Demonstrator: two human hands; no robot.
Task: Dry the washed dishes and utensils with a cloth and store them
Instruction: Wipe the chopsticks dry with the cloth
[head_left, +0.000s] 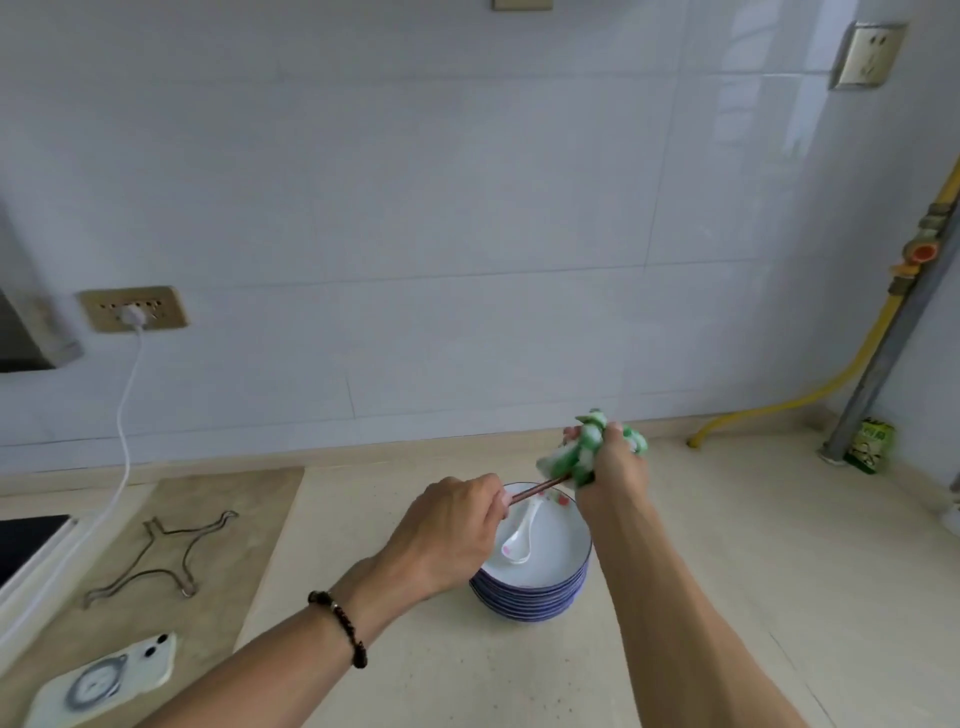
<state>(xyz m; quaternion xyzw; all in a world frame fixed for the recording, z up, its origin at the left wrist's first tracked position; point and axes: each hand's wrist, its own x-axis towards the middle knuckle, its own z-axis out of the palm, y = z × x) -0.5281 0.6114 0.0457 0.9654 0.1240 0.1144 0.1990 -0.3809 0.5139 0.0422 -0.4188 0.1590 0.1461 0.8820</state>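
Drying chopsticks (537, 488): left hand (452, 525) fingers pinch one end, right hand (610, 462) fingers clench cloth (589, 449) round other. Spoon (519, 535) on plate stack (535, 582), bench (727, 571); storing not yet done.

We see a beige bench (727, 597) carrying a stack of blue-rimmed plates (530, 597), a wire trivet (161, 556), a phone (104, 680) in a pale case, a green packet (868, 446) and a white cable (78, 540).
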